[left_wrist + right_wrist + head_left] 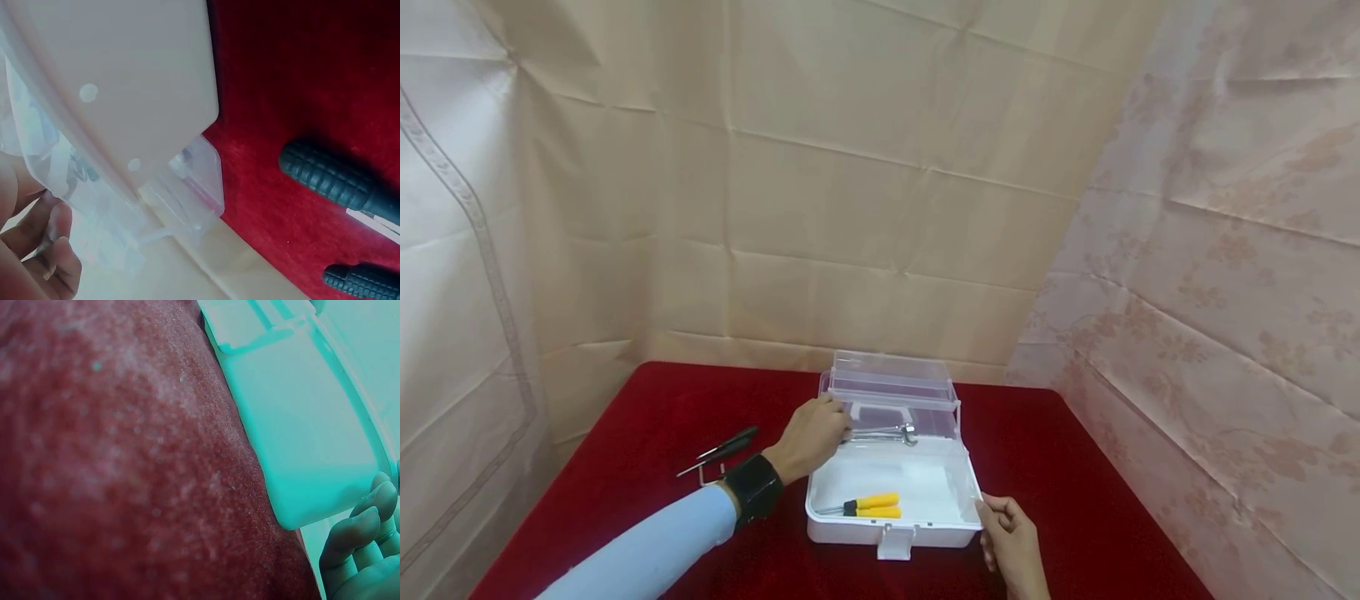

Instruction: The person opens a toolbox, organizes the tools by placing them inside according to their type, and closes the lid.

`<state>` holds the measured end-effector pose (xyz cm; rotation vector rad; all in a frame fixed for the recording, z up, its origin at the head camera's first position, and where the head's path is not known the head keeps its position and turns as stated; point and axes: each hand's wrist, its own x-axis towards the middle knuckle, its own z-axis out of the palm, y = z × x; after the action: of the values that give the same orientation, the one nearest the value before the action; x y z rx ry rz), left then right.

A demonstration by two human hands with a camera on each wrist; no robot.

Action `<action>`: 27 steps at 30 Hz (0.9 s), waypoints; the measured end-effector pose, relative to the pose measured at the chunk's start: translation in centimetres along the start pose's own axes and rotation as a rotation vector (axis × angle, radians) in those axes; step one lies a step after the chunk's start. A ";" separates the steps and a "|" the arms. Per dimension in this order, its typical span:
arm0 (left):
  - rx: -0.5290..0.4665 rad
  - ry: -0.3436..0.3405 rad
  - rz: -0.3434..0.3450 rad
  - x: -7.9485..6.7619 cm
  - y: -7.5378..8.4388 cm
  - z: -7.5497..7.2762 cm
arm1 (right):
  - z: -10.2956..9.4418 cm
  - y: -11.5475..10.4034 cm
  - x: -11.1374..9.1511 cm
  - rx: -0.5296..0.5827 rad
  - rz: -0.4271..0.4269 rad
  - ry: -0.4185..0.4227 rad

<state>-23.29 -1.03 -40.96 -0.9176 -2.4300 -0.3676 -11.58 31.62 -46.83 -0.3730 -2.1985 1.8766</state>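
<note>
Pinching wrenches [886,434] in the left hand [815,431] over the open box [846,532], gripping it with the right hand [1013,542]; could drop them clattering through any slackened hold.

A deep red cloth [1060,500] covers the bench [625,433]. Behind it hangs a creased tan sheet [820,208]. On the right hangs a pale pink sheet [1240,267] with a faint leafy print; on the left, a whitish sheet [445,350] with a patterned band [471,204]. Soft light falls across all three.
</note>
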 end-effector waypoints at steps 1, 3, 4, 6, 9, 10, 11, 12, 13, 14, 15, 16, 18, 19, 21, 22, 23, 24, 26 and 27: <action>-0.005 0.002 -0.002 0.0 0.0 0.0 | 0.0 0.0 0.0 -0.004 0.004 -0.002; 0.000 0.008 -0.014 -0.1 -0.1 0.0 | 0.1 0.0 -0.1 -0.010 0.010 -0.006; 0.003 0.012 -0.022 -0.1 -0.2 0.0 | 0.2 0.0 -0.1 -0.014 0.012 -0.007; 0.009 0.019 -0.039 -0.2 -0.3 0.0 | 0.3 0.0 -0.1 -0.019 0.015 -0.009; 0.004 0.026 -0.066 -0.3 -0.5 0.0 | 0.3 0.0 -0.1 -0.021 0.012 -0.012; -0.014 0.031 -0.074 -0.4 -0.6 0.0 | 0.3 0.0 -0.1 -0.018 0.012 -0.011; -0.034 0.038 -0.083 -0.5 -0.7 0.0 | 0.3 0.0 -0.2 -0.015 0.012 -0.010; -0.052 0.046 -0.087 -0.6 -0.8 -0.1 | 0.3 0.0 -0.2 -0.014 0.012 -0.008; -0.066 0.052 -0.098 -0.7 -0.9 -0.2 | 0.3 0.0 -0.2 -0.014 0.013 -0.007; -0.075 0.059 -0.112 -0.8 -1.2 -0.3 | 0.3 0.0 -0.2 -0.013 0.013 -0.004; -0.082 0.067 -0.130 -1.0 -1.4 -0.5 | 0.3 0.0 -0.2 -0.014 0.017 -0.002; -0.084 0.065 -0.156 -1.3 -1.8 -0.7 | 0.3 0.0 -0.2 -0.016 0.020 -0.001; -0.061 0.060 -0.200 -2.0 -2.9 -1.0 | 0.2 -0.1 -0.2 -0.019 0.023 0.001; -0.046 0.053 -0.220 -2.6 -3.7 -1.2 | 0.2 -0.1 -0.2 -0.022 0.026 0.001; -0.028 0.018 -0.251 -3.9 -5.5 -1.7 | 0.1 -0.2 0.0 -0.024 0.031 0.002; -0.021 -0.011 -0.265 -4.9 -6.5 -2.1 | 0.2 -0.2 0.0 -0.025 0.030 0.002; -0.014 -0.041 -0.271 -5.9 -7.4 -2.4 | 0.2 -0.2 0.0 -0.027 0.029 0.003; -0.016 -0.078 -0.279 -7.0 -8.3 -2.8 | 0.2 -0.2 0.1 -0.027 0.029 0.004; -0.021 -0.161 -0.309 -9.1 -9.9 -3.7 | 0.2 -0.2 0.1 -0.026 0.025 0.007; -0.033 -0.199 -0.329 -10.2 -10.6 -4.0 | 0.2 -0.1 0.0 -0.026 0.023 0.008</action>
<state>-22.45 -15.90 -43.95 -0.5882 -2.7723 -0.4518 -11.71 31.39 -46.72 -0.4115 -2.2240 1.8566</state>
